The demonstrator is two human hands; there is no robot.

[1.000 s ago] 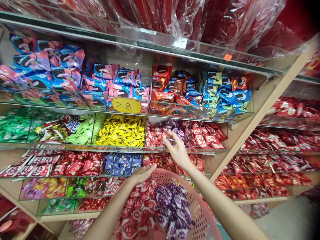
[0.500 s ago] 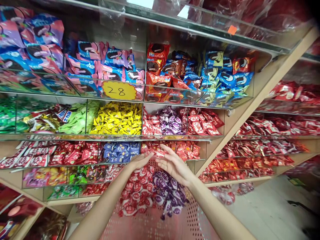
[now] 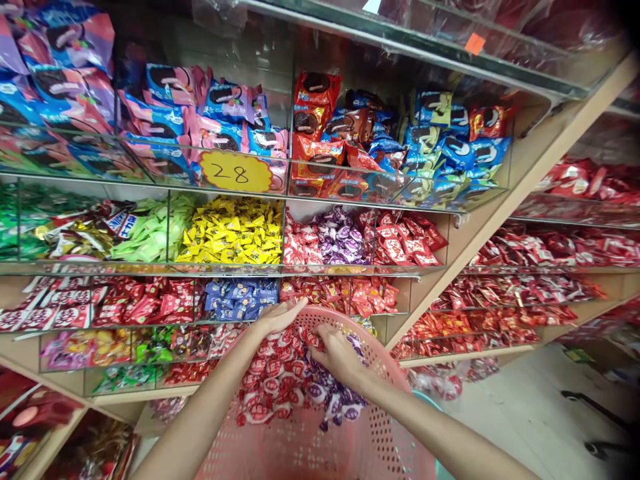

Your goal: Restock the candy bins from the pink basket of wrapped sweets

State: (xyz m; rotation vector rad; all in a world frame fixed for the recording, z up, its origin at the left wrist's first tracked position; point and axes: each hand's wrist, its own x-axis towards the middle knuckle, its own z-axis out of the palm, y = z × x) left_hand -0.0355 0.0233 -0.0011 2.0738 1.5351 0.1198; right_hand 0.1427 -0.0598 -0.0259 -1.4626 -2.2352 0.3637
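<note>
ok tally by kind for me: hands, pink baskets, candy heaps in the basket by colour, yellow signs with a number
Left hand and right hand: 2
Pink basket: 1
Red candy heap: 1
Purple candy heap: 1
Yellow sign: 1
Total: 6

Candies (image 3: pixel 273 383) in basket (image 3: pixel 300 453), basket before shelves (image 3: pixel 487 223)

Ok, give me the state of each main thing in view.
Pink basket: partly filled
Basket's red candies: wrapped, heaped
Basket's purple candies: wrapped, partly hidden
Left grip: at basket rim, hold unclear
Right grip: curled inside basket, hold unclear
Yellow sign: facing out, legible
Yellow shelf candies: wrapped, heaped
</note>
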